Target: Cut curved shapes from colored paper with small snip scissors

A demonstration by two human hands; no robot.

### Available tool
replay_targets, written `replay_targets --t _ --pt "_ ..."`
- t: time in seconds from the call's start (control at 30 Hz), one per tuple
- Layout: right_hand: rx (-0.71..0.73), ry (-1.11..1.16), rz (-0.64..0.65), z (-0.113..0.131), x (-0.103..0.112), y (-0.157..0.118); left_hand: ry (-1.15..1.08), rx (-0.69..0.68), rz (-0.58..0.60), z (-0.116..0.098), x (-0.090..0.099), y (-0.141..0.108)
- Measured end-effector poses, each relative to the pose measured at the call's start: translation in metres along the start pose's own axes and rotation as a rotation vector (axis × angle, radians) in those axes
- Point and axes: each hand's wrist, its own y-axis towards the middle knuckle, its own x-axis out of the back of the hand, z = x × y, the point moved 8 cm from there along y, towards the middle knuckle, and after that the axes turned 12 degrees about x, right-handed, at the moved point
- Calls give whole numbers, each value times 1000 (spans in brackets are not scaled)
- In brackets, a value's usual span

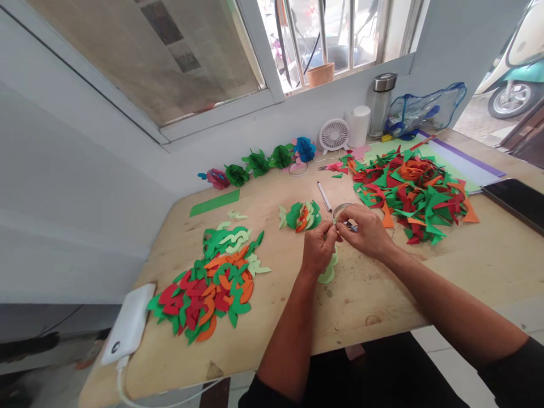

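My left hand [319, 246] and my right hand [364, 228] meet at the middle of the table, fingertips pinched together. What lies between their fingertips is too small to make out. Partly under my left hand is a pale green paper piece [328, 274]. Just beyond my hands sits a layered green and orange paper shape [303, 216]. A white pen [324, 196] lies near my right fingers. Cut green, red and orange paper pieces [212, 283] are heaped on the left. Another pile of paper scraps [414, 190] spreads at the right.
Folded paper figures [258, 162] line the wall, with a small white fan [334, 135] and a glass bottle [381, 106] farther right. A white power bank [129, 324] with a cable rests at the left edge. A black phone [516, 201] lies at the far right.
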Motion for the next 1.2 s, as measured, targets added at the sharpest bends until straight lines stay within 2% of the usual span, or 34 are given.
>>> replay_targets --t 0.13,0.33,0.43,0.57,0.67,0.8,0.93,1.07,1.2 --pt "23 -24 17 1 -2 -1 58 -59 -50 -5 3 -1" --pt "31 -70 5 2 0 -1 30 -76 -51 -7 3 -2" --pt "14 -94 -8 1 2 -1 -12 -48 -42 -2 3 0" --pt "-18 -92 -38 -2 5 0 -135 65 2 10 0 3" --pt "-98 7 -47 -7 5 -1 -243 126 57 12 -3 4" --pt "-235 209 -19 -17 -2 -3 -339 143 100 5 -6 3" --pt "-281 349 28 -20 -9 -3 -389 154 156 1 -11 1" --pt "-304 405 0 -21 -7 -3 -404 168 204 0 -14 0" --pt "-399 510 -28 -27 -9 -7 -425 189 253 1 -16 0"
